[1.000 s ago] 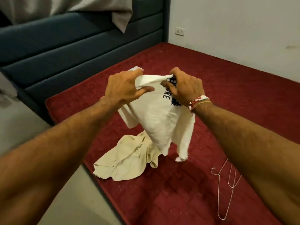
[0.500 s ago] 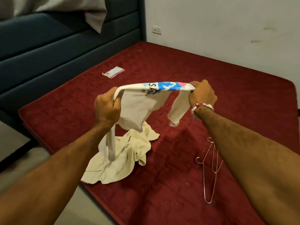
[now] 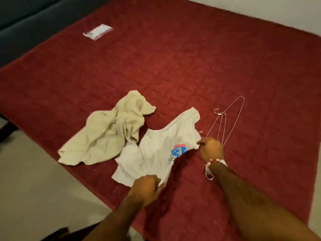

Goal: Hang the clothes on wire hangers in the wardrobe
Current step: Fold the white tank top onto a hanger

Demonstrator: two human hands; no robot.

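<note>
Red quilted mattress (image 3: 191,66), filling most of the view and bearing every loose item listed here; pale floor (image 3: 31,197) along its 7 o'clock edge, dark blue upholstered headboard (image 3: 26,18) at 10 o'clock, light wall (image 3: 278,6) at 1 o'clock. Cream garment (image 3: 107,136), crumpled in a heap on the mattress, touching the next item at that item's 10 o'clock side. White T-shirt (image 3: 156,145), spread loosely and creased on the mattress between the two hands, reaching from 6 o'clock, at the left hand, up to 1 o'clock; blue and red print with dark lettering near its 3 o'clock edge, partly folded under and not legible. Wire hangers (image 3: 221,113), thin bare metal, lying bunched together on the mattress just at 3 o'clock of the T-shirt; hook visible at the 12 o'clock end, lower part hidden beneath the right hand and wrist, one loop emerging by the wrist; count uncertain. Left hand (image 3: 145,188), fingers curled, gripping the T-shirt's 6 o'clock edge. Right hand (image 3: 211,148), pinching the T-shirt's 3 o'clock corner while lying over the hangers; any hold on the wire impossible to tell through the blur. Small flat white packet (image 3: 97,31), well apart at 11 o'clock near the headboard. Red-and-white beaded bracelet (image 3: 217,161) on the right wrist.
</note>
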